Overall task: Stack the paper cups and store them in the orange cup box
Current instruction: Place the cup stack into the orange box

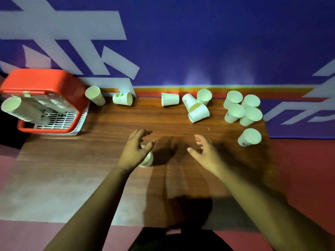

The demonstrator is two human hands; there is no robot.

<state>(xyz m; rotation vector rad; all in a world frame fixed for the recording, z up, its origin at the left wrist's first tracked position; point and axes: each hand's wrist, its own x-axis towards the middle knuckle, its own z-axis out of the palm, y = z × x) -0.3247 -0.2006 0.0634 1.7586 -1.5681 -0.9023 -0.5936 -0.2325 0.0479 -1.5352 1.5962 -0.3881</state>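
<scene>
White paper cups (235,113) lie loose along the far edge of a dark brown wooden surface (81,160), some upright and some tipped over, with the thickest cluster at the far right corner. An orange plastic cup box (45,80) sits at the far left corner, already holding long nested stacks of cups (21,111). Near the middle of the surface, the person's left grip (134,151), a bare hand, curves over a single white paper cup (147,159); whether it truly clasps that cup cannot be told. The right grip (204,151) hovers near it, fingers apart and holding nothing. The step in hand looks like starting a fresh stack. To do it well, steady the middle cup upright, then fetch the nearest loose cups mouth up and drop each squarely inside, righting the toppled ones first so no rim crumples.
</scene>
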